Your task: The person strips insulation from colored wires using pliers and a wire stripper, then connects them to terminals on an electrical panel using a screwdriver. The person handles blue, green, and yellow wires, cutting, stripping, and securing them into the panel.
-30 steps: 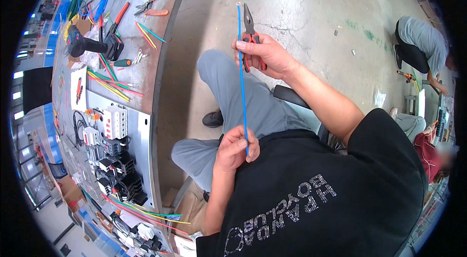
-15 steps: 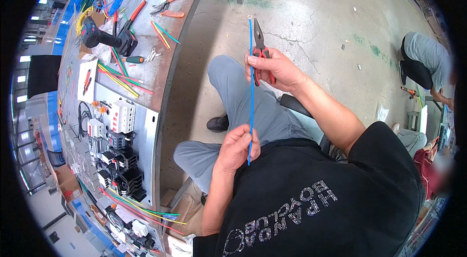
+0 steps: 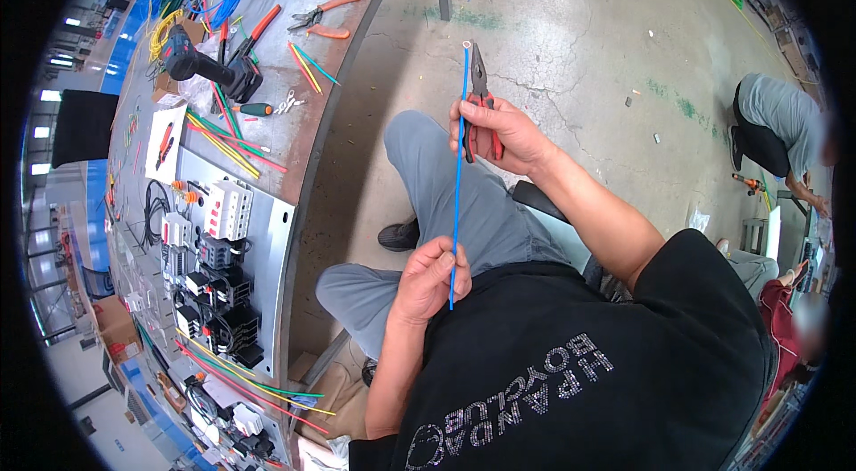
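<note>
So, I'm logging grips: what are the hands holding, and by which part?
The left hand pinches the blue wire near its lower end; the right hand holds that wire below its looped tip, plus pliers by their handles.

Pliers (image 3: pixel 481 86) – part. hidden (R hand (image 3: pixel 506 131))

Smooth plastic on the blue wire (image 3: pixel 457 195), dull dark metal nosing from the pliers (image 3: pixel 480 81), satin metal panel (image 3: pixel 275 275), matt cloth trousers (image 3: pixel 437 195)!
</note>
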The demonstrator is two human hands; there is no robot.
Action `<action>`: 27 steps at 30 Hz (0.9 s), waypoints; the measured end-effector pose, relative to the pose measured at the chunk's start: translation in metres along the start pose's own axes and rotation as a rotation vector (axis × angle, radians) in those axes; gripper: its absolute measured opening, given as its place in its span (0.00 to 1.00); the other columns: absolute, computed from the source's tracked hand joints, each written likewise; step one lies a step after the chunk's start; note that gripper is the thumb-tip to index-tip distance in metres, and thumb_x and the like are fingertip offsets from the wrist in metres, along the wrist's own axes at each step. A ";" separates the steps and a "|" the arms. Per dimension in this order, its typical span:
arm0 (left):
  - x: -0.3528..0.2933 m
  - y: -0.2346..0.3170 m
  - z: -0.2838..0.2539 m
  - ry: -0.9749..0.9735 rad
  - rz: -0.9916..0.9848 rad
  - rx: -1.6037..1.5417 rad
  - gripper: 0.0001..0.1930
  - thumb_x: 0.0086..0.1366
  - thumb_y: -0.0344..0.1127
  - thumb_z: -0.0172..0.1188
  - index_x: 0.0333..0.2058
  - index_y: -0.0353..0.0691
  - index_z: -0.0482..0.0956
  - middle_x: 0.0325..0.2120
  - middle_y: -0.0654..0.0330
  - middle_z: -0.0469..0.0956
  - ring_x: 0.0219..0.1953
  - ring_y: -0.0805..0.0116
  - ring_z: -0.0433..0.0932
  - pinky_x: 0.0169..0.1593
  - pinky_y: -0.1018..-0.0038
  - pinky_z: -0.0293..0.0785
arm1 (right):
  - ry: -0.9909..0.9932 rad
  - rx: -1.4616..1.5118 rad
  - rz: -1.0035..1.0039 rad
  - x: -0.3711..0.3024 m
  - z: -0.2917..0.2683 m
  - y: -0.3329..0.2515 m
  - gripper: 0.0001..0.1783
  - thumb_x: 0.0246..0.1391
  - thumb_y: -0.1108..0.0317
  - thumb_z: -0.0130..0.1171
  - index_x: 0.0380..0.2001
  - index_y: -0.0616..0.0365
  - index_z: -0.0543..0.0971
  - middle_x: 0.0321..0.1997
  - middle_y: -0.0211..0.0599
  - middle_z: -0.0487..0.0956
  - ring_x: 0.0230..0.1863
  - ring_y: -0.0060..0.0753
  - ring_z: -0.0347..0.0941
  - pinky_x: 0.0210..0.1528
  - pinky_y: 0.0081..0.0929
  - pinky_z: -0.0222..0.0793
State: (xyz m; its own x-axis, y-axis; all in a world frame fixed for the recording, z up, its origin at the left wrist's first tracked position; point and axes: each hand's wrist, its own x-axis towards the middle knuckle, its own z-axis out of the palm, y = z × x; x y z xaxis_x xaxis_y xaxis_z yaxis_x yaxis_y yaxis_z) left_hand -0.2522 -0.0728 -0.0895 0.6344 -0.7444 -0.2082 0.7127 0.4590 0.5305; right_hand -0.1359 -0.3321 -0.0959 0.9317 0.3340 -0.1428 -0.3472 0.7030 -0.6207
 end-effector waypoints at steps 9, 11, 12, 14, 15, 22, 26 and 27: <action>0.000 -0.010 0.000 -0.026 -0.031 0.000 0.12 0.76 0.42 0.59 0.40 0.37 0.76 0.22 0.59 0.76 0.21 0.70 0.72 0.26 0.73 0.67 | -0.038 0.031 0.005 -0.001 0.001 0.001 0.12 0.71 0.57 0.58 0.38 0.53 0.76 0.34 0.31 0.79 0.37 0.32 0.79 0.41 0.34 0.76; 0.000 -0.012 0.000 -0.050 -0.035 0.007 0.12 0.76 0.42 0.59 0.41 0.37 0.76 0.22 0.59 0.76 0.21 0.70 0.72 0.26 0.73 0.67 | -0.087 0.074 0.012 -0.002 0.000 0.001 0.12 0.71 0.58 0.59 0.37 0.53 0.75 0.33 0.31 0.78 0.36 0.31 0.78 0.41 0.34 0.75; 0.001 -0.013 0.001 -0.038 -0.036 -0.004 0.12 0.76 0.42 0.59 0.41 0.37 0.76 0.22 0.59 0.76 0.21 0.70 0.72 0.26 0.73 0.67 | -0.080 0.067 0.008 -0.003 -0.001 0.001 0.12 0.71 0.58 0.59 0.38 0.53 0.75 0.33 0.31 0.78 0.36 0.31 0.78 0.41 0.34 0.75; 0.000 -0.015 0.004 -0.012 -0.038 -0.026 0.12 0.77 0.42 0.58 0.41 0.37 0.76 0.22 0.59 0.76 0.21 0.70 0.71 0.27 0.73 0.67 | -0.070 0.053 0.003 -0.002 -0.001 0.000 0.12 0.71 0.57 0.60 0.39 0.54 0.76 0.34 0.32 0.79 0.38 0.32 0.79 0.42 0.33 0.76; 0.002 -0.015 0.004 -0.004 -0.012 -0.035 0.12 0.77 0.42 0.58 0.42 0.37 0.76 0.22 0.59 0.76 0.20 0.70 0.71 0.27 0.73 0.66 | -0.026 0.029 -0.006 -0.001 0.000 -0.002 0.12 0.71 0.57 0.60 0.40 0.55 0.77 0.34 0.32 0.79 0.39 0.32 0.80 0.42 0.32 0.76; 0.029 -0.004 0.013 0.012 0.052 -0.098 0.12 0.80 0.42 0.52 0.45 0.39 0.74 0.21 0.60 0.74 0.19 0.71 0.68 0.25 0.73 0.63 | 0.013 -0.096 0.028 -0.004 0.009 -0.003 0.12 0.70 0.59 0.60 0.44 0.57 0.78 0.36 0.33 0.81 0.40 0.32 0.82 0.41 0.29 0.76; 0.035 -0.004 0.024 0.016 0.043 -0.122 0.14 0.82 0.44 0.47 0.47 0.39 0.73 0.20 0.60 0.74 0.17 0.72 0.66 0.23 0.73 0.60 | 0.024 -0.129 0.002 0.000 -0.004 0.004 0.12 0.70 0.59 0.60 0.44 0.57 0.78 0.36 0.32 0.81 0.39 0.30 0.82 0.40 0.28 0.76; 0.037 -0.003 0.022 -0.011 0.046 -0.121 0.14 0.82 0.44 0.47 0.47 0.39 0.73 0.21 0.60 0.74 0.16 0.72 0.65 0.23 0.73 0.60 | 0.001 -0.108 -0.013 0.002 -0.006 0.000 0.12 0.70 0.59 0.60 0.44 0.57 0.78 0.36 0.31 0.81 0.38 0.30 0.82 0.40 0.28 0.77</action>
State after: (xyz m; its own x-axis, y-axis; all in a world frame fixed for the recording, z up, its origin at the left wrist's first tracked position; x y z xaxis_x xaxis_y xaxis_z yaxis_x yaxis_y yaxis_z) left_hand -0.2376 -0.1126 -0.0805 0.6641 -0.7265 -0.1765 0.7145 0.5473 0.4358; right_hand -0.1334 -0.3353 -0.1007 0.9362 0.3244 -0.1349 -0.3214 0.6357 -0.7018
